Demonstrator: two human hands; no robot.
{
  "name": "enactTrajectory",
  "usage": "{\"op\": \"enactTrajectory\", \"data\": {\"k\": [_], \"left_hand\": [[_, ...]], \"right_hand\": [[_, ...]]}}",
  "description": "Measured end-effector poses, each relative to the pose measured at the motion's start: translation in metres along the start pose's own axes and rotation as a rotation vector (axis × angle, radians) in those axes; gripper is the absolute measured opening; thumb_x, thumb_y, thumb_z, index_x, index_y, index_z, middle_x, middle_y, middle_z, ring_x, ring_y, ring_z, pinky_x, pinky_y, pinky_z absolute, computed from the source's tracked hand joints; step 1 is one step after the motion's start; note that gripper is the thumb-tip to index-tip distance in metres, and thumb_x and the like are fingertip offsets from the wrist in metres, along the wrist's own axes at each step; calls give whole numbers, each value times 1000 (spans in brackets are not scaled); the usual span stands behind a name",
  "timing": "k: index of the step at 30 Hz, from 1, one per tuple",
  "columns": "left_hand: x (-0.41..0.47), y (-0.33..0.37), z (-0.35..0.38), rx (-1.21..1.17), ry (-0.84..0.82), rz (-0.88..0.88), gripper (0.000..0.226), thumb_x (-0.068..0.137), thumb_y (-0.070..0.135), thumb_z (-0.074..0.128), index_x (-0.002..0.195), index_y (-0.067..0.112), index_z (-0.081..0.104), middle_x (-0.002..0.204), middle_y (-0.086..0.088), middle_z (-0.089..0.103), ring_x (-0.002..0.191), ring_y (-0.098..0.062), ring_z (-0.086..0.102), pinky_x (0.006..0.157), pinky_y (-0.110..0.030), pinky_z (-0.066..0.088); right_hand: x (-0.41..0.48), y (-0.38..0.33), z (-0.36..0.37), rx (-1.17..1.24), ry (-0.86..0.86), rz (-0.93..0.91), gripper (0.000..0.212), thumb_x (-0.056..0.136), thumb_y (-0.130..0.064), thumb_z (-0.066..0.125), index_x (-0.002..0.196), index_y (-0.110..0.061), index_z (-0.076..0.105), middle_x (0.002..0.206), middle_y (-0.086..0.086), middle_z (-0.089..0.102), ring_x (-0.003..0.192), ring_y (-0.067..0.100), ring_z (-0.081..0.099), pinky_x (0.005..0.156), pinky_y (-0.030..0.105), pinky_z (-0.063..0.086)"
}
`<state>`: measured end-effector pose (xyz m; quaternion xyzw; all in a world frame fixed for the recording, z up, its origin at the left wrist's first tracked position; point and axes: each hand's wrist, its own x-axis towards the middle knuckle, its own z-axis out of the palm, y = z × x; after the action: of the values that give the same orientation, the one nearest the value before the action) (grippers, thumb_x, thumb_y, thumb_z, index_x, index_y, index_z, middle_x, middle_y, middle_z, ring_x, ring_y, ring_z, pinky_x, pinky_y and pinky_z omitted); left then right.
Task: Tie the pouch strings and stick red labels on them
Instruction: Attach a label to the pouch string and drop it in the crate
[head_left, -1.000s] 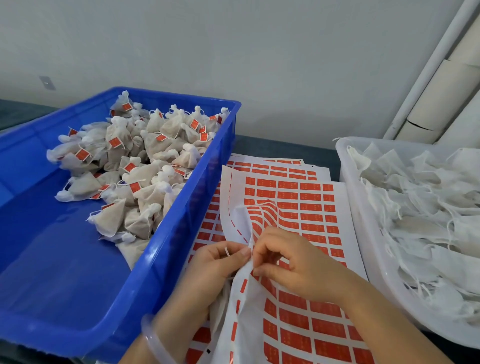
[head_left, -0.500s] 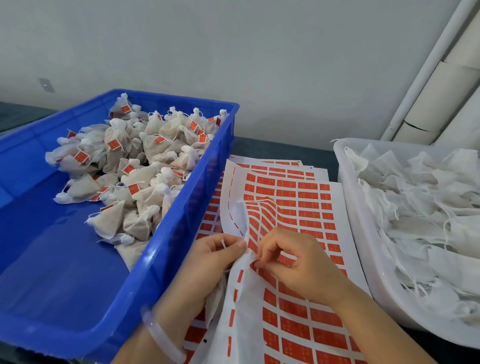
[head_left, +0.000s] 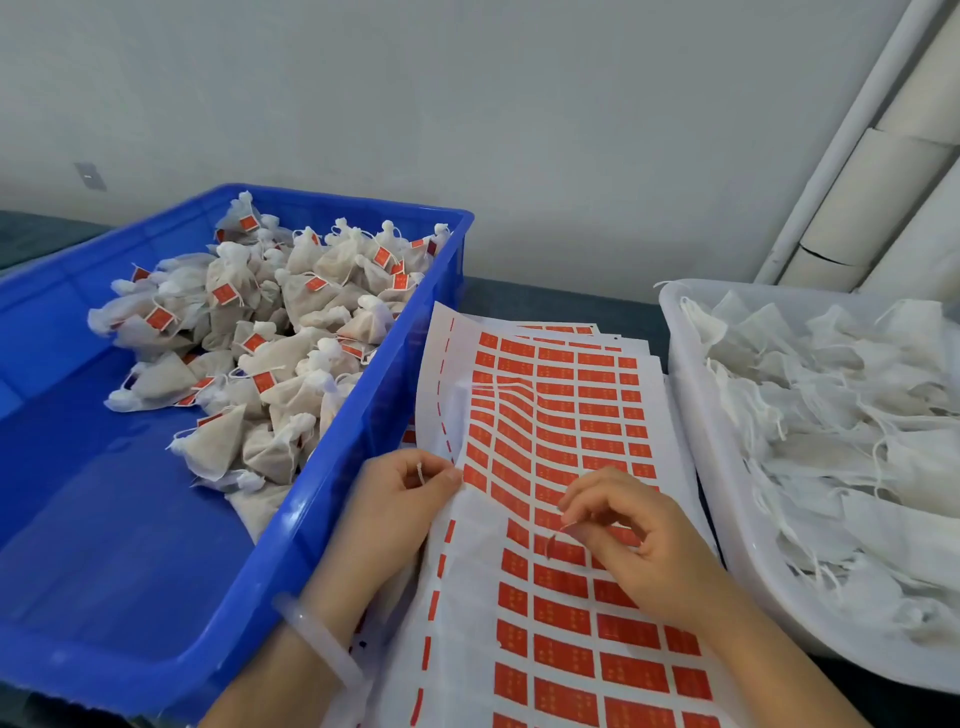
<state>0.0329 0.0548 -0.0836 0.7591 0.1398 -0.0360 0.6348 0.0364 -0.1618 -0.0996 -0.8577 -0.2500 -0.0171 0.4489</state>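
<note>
A sheet of red labels (head_left: 566, 415) lies between two trays. My left hand (head_left: 395, 499) pinches a thin white pouch string (head_left: 418, 472) at the sheet's left edge; the pouch itself is hidden under my hand and the sheet. My right hand (head_left: 639, 535) hovers over the sheet with thumb and forefinger pinching one peeled red label (head_left: 551, 545), which hangs from my fingertips. Tied pouches with red labels (head_left: 270, 353) are piled in the blue tray (head_left: 270, 587).
A white tray (head_left: 727, 551) on the right holds several untied white pouches (head_left: 852, 431). More label sheets lie stacked under the top one. A grey wall stands behind, with white pipes (head_left: 852, 135) at the far right.
My right hand has pulled away to the right from my left hand, peeling a red label off the sheet. The lifted sheet has settled flatter. My left hand keeps pinching the string.
</note>
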Motion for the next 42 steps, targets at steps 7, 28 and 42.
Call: {"op": "enactTrajectory", "data": {"k": [7,28,42], "left_hand": [[7,-7,13,401,88,84,6,85,37,63,89,34,61,87,21,61,70,-1,65,65,-10,51],[-35,41,23,-494,-266,-9,21,89,-6,33,82,8,47,57,0,55,40,-8,50,41,-21,40],[-41,28,32,-642,-370,55,19,75,2,46,68,13,60,70,-3,64,54,-16,61,57,-30,50]], "right_hand": [[-6,2,-2,109,89,286,9,89,-23,58,86,-31,61,92,-24,64,89,-8,60,76,10,51],[3,-49,0,836,364,472,18,58,-26,70,72,-16,73,80,4,73,73,21,71,68,33,57],[-27,-63,14,1058,230,474,40,35,-35,92,62,-15,71,83,15,72,87,31,69,75,37,56]]}}
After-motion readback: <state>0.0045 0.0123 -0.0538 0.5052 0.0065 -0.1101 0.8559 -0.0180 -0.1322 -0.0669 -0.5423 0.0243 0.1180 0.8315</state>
